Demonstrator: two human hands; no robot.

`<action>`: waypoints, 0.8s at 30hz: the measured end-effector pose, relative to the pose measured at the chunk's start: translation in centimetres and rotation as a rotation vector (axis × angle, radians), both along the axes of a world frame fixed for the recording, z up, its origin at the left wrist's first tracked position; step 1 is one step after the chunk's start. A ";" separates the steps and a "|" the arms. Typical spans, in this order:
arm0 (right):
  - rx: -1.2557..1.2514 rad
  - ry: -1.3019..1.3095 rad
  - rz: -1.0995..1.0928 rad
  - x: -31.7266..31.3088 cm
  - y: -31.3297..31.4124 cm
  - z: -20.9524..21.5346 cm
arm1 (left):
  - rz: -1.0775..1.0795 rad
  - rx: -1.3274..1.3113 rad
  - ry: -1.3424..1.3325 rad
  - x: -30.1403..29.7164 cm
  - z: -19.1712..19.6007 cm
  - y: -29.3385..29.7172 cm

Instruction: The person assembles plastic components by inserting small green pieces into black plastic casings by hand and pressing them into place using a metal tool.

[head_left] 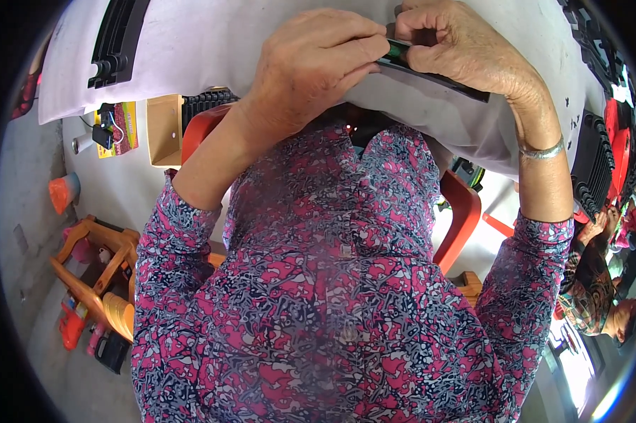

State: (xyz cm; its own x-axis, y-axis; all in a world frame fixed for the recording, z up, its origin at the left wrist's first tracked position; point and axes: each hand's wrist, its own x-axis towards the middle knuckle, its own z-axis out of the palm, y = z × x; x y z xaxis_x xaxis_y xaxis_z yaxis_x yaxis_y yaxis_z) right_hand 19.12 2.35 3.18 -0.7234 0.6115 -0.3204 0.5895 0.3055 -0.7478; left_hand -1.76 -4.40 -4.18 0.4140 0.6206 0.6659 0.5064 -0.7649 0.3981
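Over the far edge of a table covered in pale cloth, my left hand (311, 67) is closed, its thumb and fingertips pinched at the end of a long black plastic strip (453, 86). What sits between these fingertips is hidden. Close beside it, my right hand (466, 46) has its fingers curled and its thumb pressed down on the same strip. A small green patch (397, 51) shows on the strip between both hands. On my right wrist is a silver bracelet (543, 151).
Another black plastic strip (118, 46) lies on the pale cloth (212, 46) at the left. More ribbed black parts (594, 166) are stacked at the right, near another person's hands (591, 229). Below the table are a cardboard box (164, 134), a red chair (459, 218) and a wooden stool (95, 257).
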 end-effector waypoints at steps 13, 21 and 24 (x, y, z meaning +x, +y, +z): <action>0.246 0.777 0.262 0.2 0.6 -3.2 | -0.011 0.049 -0.017 0.3 -0.7 0.3; -0.151 -0.105 -0.075 -0.4 0.4 0.6 | -0.003 0.066 -0.003 0.2 -0.9 0.4; -0.203 -0.184 -0.068 -0.8 0.6 1.1 | 0.002 0.067 -0.010 0.2 -0.8 0.3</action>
State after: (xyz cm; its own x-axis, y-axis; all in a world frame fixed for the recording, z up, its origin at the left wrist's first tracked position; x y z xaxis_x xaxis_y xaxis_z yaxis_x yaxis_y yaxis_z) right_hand 18.34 2.95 4.26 -0.6013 0.5661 -0.5639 0.7351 0.1155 -0.6680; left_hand -1.59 -4.08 -5.01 0.4058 0.5752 0.7103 0.5044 -0.7890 0.3508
